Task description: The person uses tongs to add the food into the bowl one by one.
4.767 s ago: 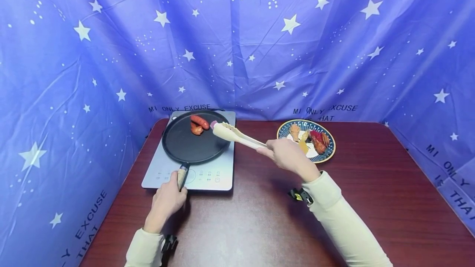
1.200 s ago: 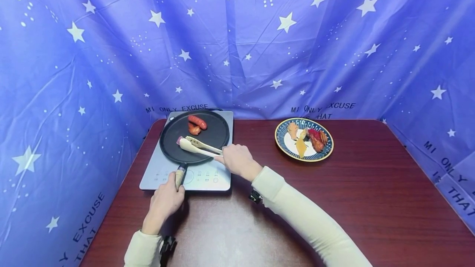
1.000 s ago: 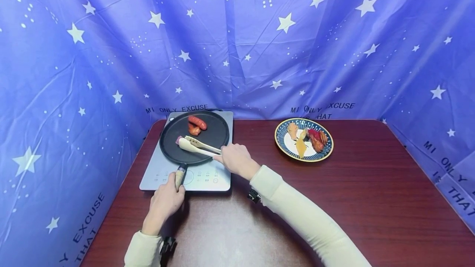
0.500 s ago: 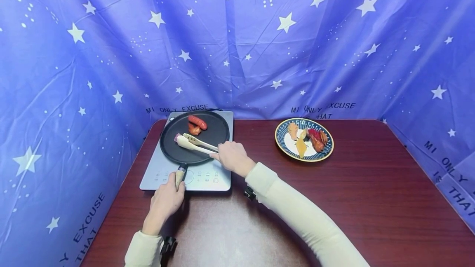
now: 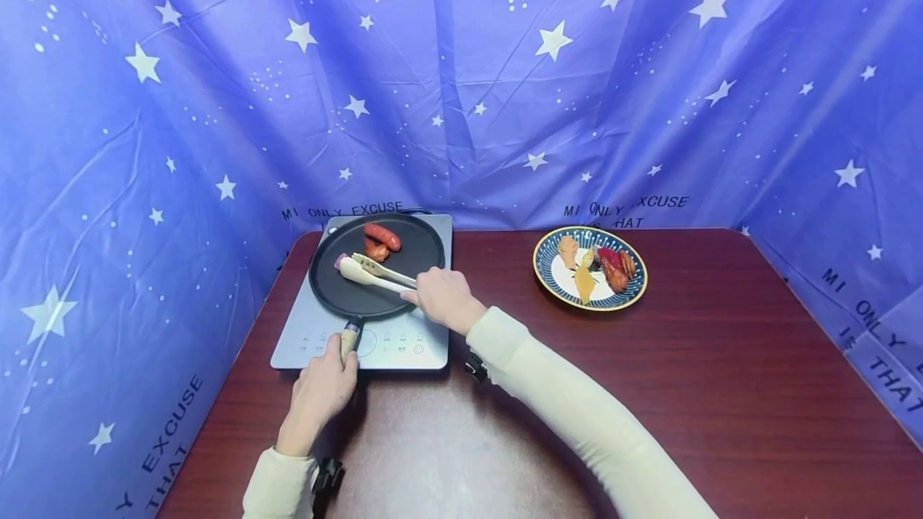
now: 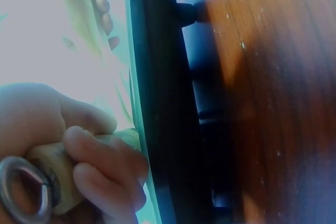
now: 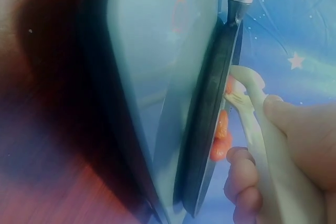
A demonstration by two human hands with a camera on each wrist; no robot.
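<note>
Fingers (image 6: 107,171) of the left hand (image 5: 322,389) were curled round the handle (image 5: 349,341); those of the right hand (image 5: 449,299) wrapped the tongs (image 5: 369,276), the tongs' arms a narrow gap apart. The cooker (image 5: 299,335), at left, bore the pan (image 5: 414,251), probably stiff, fairly heavy and best held by its handle. Well apart at right lay the plate (image 5: 544,282). The tongs looked light and springy, best squeezed midway. Near and left of the sausage (image 5: 382,236), a purple piece (image 5: 338,261), likely soft and slippery, showed at their tips; whether it touched the pan was unclear.

a kitchen-like booth: starry blue curtains (image 5: 505,86) around a table (image 5: 721,359) with a cooktop (image 5: 294,347)
</note>
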